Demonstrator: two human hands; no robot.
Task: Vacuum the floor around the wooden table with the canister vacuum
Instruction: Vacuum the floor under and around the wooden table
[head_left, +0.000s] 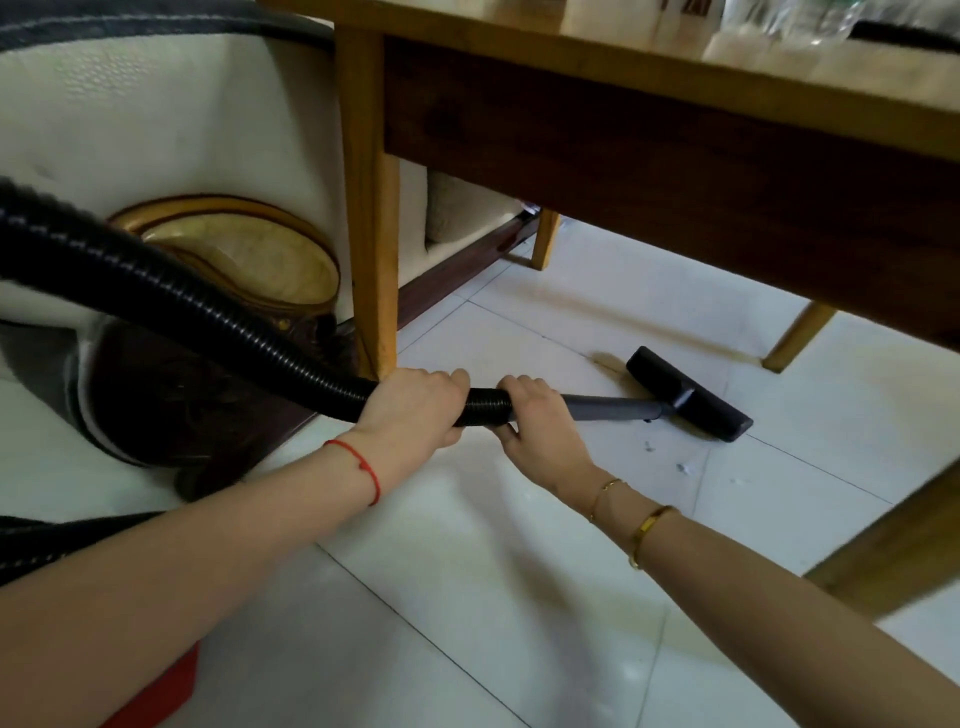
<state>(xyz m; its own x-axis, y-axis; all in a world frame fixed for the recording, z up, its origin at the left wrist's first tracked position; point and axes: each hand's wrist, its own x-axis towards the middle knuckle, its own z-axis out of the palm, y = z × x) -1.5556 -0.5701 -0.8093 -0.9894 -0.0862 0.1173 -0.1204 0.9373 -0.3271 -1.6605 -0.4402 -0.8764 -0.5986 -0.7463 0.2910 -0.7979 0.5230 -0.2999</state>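
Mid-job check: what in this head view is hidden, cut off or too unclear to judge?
- Canister: out of frame; the hose runs off the left edge.
- Floor head underside: hidden by the head itself, so floor contact is unconfirmed.
- Specks near the head: too small to identify.
- Tabletop items: blurred and cut by the top edge.
- Left hand and right hand cover the hose-wand joint.

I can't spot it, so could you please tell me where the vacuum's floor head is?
The floor head rests on the white floor tiles under the wooden table, right of centre.
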